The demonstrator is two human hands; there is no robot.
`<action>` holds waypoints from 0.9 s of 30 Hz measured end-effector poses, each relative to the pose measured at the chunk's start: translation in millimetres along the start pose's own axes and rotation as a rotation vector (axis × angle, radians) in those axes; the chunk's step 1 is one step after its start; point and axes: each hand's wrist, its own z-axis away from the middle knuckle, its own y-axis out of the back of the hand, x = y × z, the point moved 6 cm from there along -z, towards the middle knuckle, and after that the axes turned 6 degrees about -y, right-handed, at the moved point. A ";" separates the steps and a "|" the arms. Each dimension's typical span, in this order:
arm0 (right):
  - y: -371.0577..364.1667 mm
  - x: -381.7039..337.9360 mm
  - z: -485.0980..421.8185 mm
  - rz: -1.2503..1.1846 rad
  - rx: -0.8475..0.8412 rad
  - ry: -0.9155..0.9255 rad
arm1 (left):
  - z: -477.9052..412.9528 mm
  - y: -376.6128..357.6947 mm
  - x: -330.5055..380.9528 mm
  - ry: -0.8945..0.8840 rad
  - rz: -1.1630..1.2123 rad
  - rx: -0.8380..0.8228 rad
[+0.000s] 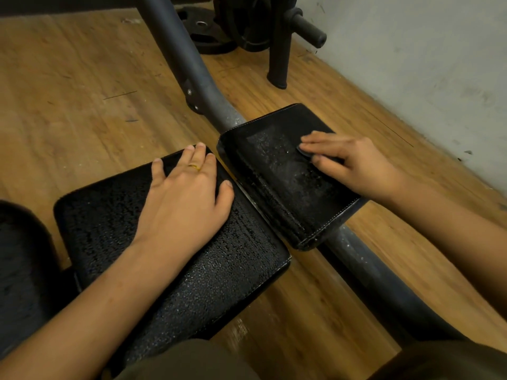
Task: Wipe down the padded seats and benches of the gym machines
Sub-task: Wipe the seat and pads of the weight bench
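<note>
Black textured padding accounts for three cushions in view: a large seat pad at centre-left, a smaller stitched pad just beside it toward 2 o'clock, and the edge of a third pad at 9 o'clock, cut off by the frame edge. The smaller pad shows a dull, speckled patch across its top face. One grey steel frame tube runs from 12 o'clock beneath the smaller pad and on toward 5 o'clock. Two hands are present. The left hand lies palm-down on the far end of the large seat pad, fingers straight and spread, gripping nothing; one gold ring sits on one finger. The right hand reaches in from 3 o'clock onto the smaller pad, fingers nearly straight and the thumb drawn in beneath them, with one small dark wiping piece nipped between fingers and thumb and pressed to the pad surface; whether it is cloth or sponge cannot be told. Both forearms are bare. One weight plate lies flat on the wooden floor at 12 o'clock, beside a black storage rack holding further plates, number not discernible. A grey wall closes the scene at 2 o'clock.
</note>
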 end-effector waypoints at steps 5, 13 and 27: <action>-7.3 -9.3 -37.6 0.024 0.025 -0.038 | 0.6 -0.1 -0.6 0.001 0.002 -0.002; -4.1 -19.3 -40.3 0.014 -0.007 -0.053 | 1.4 2.2 -0.2 -0.002 0.003 0.008; 7.6 -15.4 35.1 0.003 -0.042 -0.203 | 1.7 3.1 1.4 -0.008 0.027 0.015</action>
